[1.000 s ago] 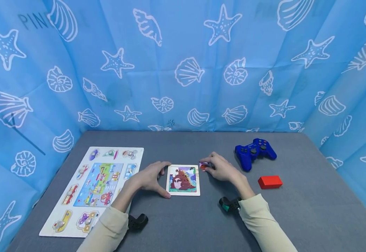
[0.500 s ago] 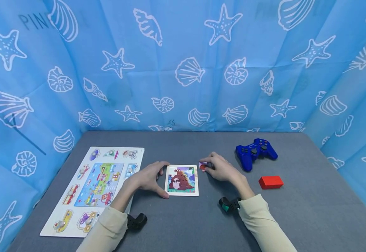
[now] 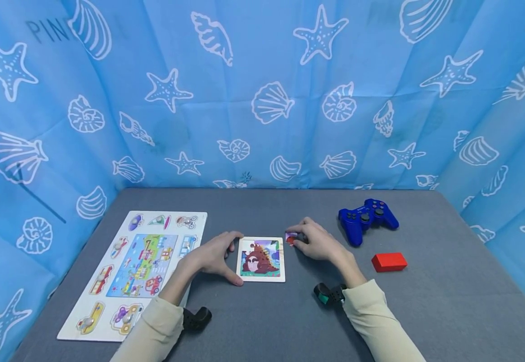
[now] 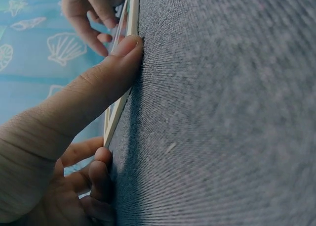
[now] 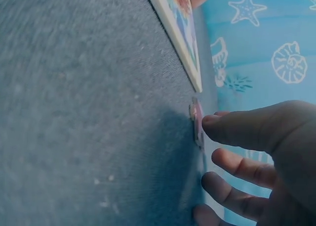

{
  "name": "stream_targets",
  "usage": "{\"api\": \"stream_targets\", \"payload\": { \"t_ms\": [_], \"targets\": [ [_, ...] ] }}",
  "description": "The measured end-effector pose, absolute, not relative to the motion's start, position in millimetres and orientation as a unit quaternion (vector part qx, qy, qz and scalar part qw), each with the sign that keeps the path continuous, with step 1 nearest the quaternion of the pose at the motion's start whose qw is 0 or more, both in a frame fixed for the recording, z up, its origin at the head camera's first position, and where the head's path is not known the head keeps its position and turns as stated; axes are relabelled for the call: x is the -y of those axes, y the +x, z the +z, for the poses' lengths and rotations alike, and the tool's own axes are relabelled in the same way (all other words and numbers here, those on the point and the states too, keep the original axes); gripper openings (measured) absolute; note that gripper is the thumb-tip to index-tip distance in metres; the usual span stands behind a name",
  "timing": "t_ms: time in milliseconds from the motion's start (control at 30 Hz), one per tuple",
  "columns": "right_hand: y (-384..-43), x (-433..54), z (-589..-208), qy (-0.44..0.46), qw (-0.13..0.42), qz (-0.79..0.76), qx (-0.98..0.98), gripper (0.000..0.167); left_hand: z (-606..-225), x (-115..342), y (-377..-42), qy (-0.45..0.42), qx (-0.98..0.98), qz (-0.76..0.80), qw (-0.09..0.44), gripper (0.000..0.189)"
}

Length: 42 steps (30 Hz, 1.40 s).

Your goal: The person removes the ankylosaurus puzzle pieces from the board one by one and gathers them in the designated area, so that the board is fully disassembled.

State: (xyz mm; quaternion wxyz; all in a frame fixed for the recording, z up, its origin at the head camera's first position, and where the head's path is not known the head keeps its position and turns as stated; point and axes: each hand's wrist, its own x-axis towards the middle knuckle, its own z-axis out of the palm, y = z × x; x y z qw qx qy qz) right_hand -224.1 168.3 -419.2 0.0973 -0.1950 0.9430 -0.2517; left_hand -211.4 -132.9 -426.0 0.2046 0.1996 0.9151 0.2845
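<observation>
the small framed puzzle (image 3: 262, 262) on the desk (image 3: 262, 322) looks nearly full; one loose piece (image 3: 290, 237) remains outside, just beside it. left hand (image 3: 214, 255) fingers grip the puzzle's edge; right hand (image 3: 320, 242) fingers pinch the piece. outward: one large board (image 3: 70, 329), one blue controller (image 3: 365, 219), one red block (image 3: 389, 262).

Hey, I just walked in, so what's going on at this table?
Someone has a small framed puzzle in front of them. Their left hand holds its left side, thumb at the near corner and fingers at the far one. The right hand has its thumb and a finger at a loose piece just right of the frame, not yet in it. A bigger board lies to the left, with a controller and red block on the right.
</observation>
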Motion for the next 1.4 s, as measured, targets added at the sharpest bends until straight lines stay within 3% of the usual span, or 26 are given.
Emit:
{"api": "stream_targets", "payload": {
  "t_ms": [400,1400],
  "targets": [
    [-218.8,-155.3,-408.9,-0.23,0.073,-0.279,-0.93,0.033,-426.6,133.0,-210.6,0.207,-0.912,0.289,0.202,0.106],
    [-220.3,-91.9,-413.0,-0.257,0.12,-0.249,-0.926,0.032,-425.2,133.2,-213.4,0.212,-0.91,0.288,0.212,0.101]
  ]
}}
